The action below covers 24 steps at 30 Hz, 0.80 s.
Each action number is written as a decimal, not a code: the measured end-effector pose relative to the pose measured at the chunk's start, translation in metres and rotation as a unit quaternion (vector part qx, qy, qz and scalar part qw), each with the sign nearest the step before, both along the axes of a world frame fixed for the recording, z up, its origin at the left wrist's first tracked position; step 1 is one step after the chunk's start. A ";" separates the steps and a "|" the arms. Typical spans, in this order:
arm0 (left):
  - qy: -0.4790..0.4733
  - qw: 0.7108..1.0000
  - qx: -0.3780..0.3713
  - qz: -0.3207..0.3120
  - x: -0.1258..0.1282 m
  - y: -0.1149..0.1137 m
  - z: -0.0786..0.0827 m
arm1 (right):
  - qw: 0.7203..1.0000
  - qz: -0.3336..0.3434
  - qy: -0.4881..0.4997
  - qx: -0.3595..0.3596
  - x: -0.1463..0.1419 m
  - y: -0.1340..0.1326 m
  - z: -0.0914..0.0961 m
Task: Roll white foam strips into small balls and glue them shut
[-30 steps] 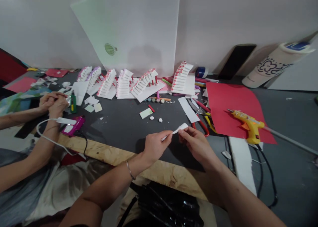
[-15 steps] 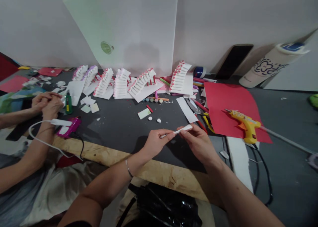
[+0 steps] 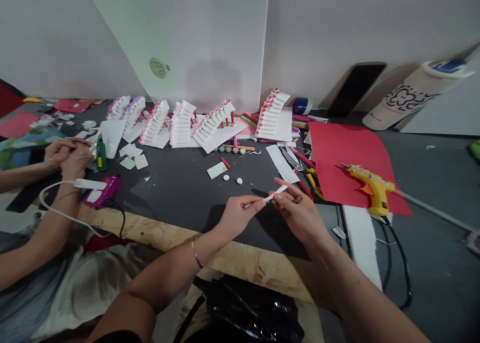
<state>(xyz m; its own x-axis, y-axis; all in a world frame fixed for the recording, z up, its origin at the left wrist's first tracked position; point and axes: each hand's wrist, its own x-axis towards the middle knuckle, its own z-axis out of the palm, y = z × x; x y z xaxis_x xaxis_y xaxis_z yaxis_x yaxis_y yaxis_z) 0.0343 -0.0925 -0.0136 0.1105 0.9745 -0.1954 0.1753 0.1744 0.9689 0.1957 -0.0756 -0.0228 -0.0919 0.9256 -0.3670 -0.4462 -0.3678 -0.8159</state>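
A narrow white strip [image 3: 275, 192], looking like folded or rolled paper, spans my two hands above the dark table. My left hand [image 3: 240, 214] pinches its lower left end. Against its upper right part rest the thumb and fingers of my right hand [image 3: 298, 213], gripping it loosely. Just beyond my hands lie two small white balls [image 3: 232, 179], a pale green card [image 3: 217, 170] and a short red stick [image 3: 225, 162]. Farther back stand several small white staircase models [image 3: 270, 114] with red or purple dots along their edges.
On red paper [image 3: 348, 153] at the right lies a yellow glue gun [image 3: 371, 185]. Pliers [image 3: 290, 158], scissors and pens crowd the middle. A white tumbler [image 3: 408, 95] and a phone [image 3: 355, 89] lean at the back. To the left are another person's hands [image 3: 71, 155] and a purple power strip [image 3: 103, 190].
The strip has tilted a little more steeply, its right end now lying over my right thumb. My right fingers have shifted and spread slightly; my left hand is nearly still.
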 end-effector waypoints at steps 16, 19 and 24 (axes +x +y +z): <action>0.073 0.994 0.050 -0.067 0.000 -0.001 -0.008 | 0.992 -0.035 0.111 -0.044 -0.002 -0.002 0.000; 0.134 0.983 0.077 -0.099 -0.001 -0.002 -0.007 | 0.990 -0.059 0.125 -0.031 0.000 -0.001 0.000; 0.181 0.971 0.089 -0.131 -0.012 -0.003 -0.004 | 0.987 -0.106 0.121 0.018 0.008 0.006 0.001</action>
